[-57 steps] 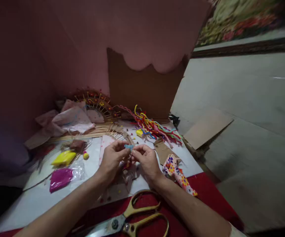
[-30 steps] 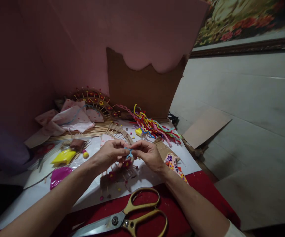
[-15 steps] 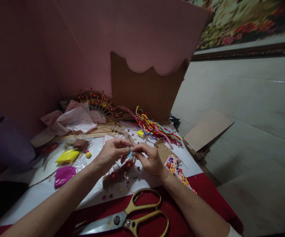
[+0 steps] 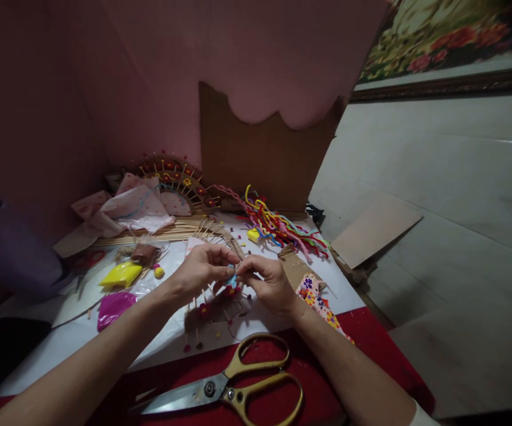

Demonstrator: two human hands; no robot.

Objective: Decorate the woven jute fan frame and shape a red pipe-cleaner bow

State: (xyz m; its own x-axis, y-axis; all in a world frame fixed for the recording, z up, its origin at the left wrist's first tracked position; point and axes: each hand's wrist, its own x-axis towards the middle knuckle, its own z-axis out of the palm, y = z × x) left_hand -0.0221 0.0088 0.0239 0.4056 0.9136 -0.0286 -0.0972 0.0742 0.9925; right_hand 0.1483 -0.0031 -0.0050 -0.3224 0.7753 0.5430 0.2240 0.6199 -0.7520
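Observation:
Between the fingertips of my left hand (image 4: 206, 269) and my right hand (image 4: 271, 284) is a small light-blue fuzzy piece (image 4: 232, 278), perhaps yarn or pipe cleaner. Both hands pinch at it, thumbs against forefingers, and the fingers hide part of it. Directly below lies a curved cardboard piece (image 4: 197, 322) with dark red flowers (image 4: 204, 310) and small sticks tipped with coloured balls. Its upper part (image 4: 226, 234) curves up behind my hands. Large scissors (image 4: 233, 387) with gold handles lie on the red cloth, nearer to me than the hands.
Colourful fuzzy strands (image 4: 277, 225) are heaped behind my right hand. At left sit a yellow packet (image 4: 121, 275), a magenta packet (image 4: 114, 309) and pink cloth (image 4: 135, 204). A decorated arch (image 4: 173, 171) and tall cardboard (image 4: 256, 160) stand at the back. Flowered fabric (image 4: 320, 305) lies at right.
The view has shifted slightly. Both hands stay pinched together over the cardboard piece, and the light-blue piece now hangs a little lower between the fingertips.

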